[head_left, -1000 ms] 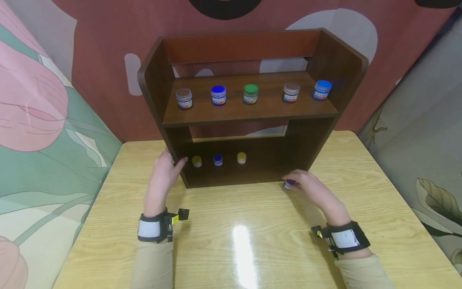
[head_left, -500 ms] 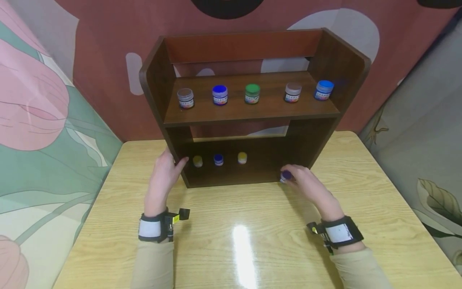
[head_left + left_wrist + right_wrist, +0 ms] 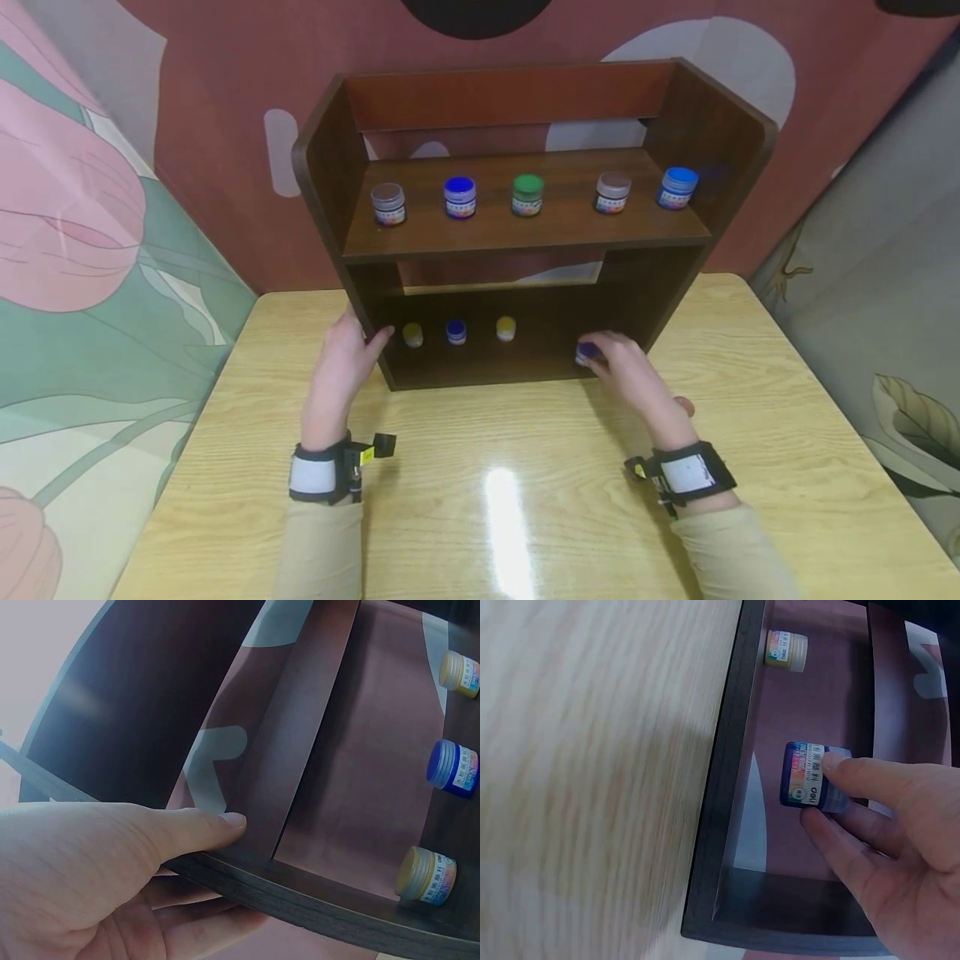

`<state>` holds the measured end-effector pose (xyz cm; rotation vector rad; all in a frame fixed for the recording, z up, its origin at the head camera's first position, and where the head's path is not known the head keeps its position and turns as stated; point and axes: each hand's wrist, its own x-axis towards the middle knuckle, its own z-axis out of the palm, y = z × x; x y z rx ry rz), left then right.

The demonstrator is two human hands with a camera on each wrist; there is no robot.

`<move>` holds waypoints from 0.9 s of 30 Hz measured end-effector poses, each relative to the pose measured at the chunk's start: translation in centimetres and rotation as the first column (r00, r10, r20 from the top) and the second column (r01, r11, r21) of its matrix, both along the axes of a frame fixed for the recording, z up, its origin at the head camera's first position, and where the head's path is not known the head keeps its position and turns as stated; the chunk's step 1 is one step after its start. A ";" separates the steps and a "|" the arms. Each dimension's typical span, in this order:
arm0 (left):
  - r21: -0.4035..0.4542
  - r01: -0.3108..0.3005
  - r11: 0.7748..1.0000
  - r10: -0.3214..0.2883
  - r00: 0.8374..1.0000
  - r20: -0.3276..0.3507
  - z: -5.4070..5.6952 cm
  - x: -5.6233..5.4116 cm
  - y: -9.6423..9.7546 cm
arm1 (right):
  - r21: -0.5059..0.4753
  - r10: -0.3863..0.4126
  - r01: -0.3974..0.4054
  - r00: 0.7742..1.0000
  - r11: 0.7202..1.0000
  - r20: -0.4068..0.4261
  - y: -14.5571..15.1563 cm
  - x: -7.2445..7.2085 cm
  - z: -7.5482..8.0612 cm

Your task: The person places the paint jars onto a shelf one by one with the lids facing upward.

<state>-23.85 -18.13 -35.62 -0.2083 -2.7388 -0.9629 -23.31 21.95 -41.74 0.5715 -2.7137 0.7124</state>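
Note:
A dark brown two-tier shelf (image 3: pixel 525 242) stands on the table. My left hand (image 3: pixel 341 371) grips its left side panel, thumb (image 3: pixel 217 829) on the inner face and fingers outside. Between thumb and fingers my right hand (image 3: pixel 630 375) pinches a small blue-purple paint jar (image 3: pixel 804 776) at the right front of the lower tier. Whether that jar touches the board cannot be told. To its left on this tier stand a yellow paint jar (image 3: pixel 506 328), a blue paint jar (image 3: pixel 456 332) and another yellow paint jar (image 3: pixel 412 335).
Several paint jars line the upper tier, including a green-lidded jar (image 3: pixel 527 195) and a light-blue-lidded jar (image 3: pixel 677 188). A small reddish round thing (image 3: pixel 684 406) shows partly behind my right wrist. The wooden table (image 3: pixel 450 500) extends in front of the shelf.
My right hand has carried the blue-purple jar from just before the shelf's front edge inward and slightly left, over the lower tier. The left hand keeps its grip on the side panel.

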 end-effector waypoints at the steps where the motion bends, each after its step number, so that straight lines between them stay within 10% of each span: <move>1: 0.001 0.001 1.000 -0.001 1.000 -0.001 0.0 0.0 0.0 | -0.005 -0.005 0.005 1.000 1.000 0.003 -0.1 -0.2 0.0; 27: 0.019 -0.003 1.000 0.003 1.000 0.007 -0.1 -0.1 0.0 | -0.147 -0.093 0.112 0.987 0.983 0.129 -1.4 -4.1 -0.3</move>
